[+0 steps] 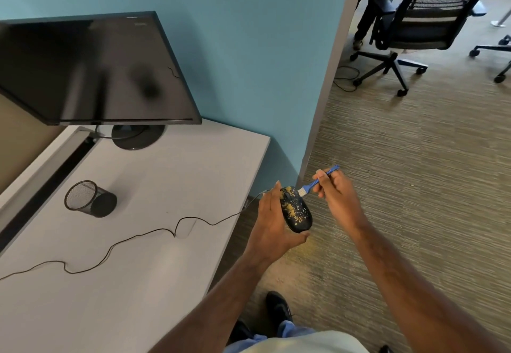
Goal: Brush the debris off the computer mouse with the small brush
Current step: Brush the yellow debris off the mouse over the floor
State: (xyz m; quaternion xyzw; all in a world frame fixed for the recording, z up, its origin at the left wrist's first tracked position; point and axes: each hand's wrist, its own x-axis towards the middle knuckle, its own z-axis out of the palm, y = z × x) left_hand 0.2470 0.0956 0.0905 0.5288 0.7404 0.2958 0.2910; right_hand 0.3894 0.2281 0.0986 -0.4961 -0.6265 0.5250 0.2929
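The mouse [297, 210] is held off the right edge of the desk [154, 186], out over the carpet [401, 173], and not rested on the desktop. This placement is judged deliberate: whatever is swept loose will fall to the floor and not onto the work surface. It is cradled by the left hand [272, 222], with the fingers curled round its far side and the thumb tucked under its near end, so that the speckled top is kept turned up and toward the brush [318, 180]. Yellow debris [292, 209] is seen scattered over much of the black shell, thickest near the front and the middle, so little of the task appears to be done.

The brush is pinched by the right hand [336, 195] about midway along its blue handle, much as a pen is held; fine, short strokes are probably favoured by such a grip. Its white bristles are set against the front of the mouse, at or just beside a patch of debris.

The cable [124, 245] is trailed loosely from the mouse across the desk toward its left edge, with enough slack that the mouse can be held clear. A mesh cup [90, 199] is seen lying tipped on the desk, well apart from the hands, and a monitor [91, 70] stands near the back edge.
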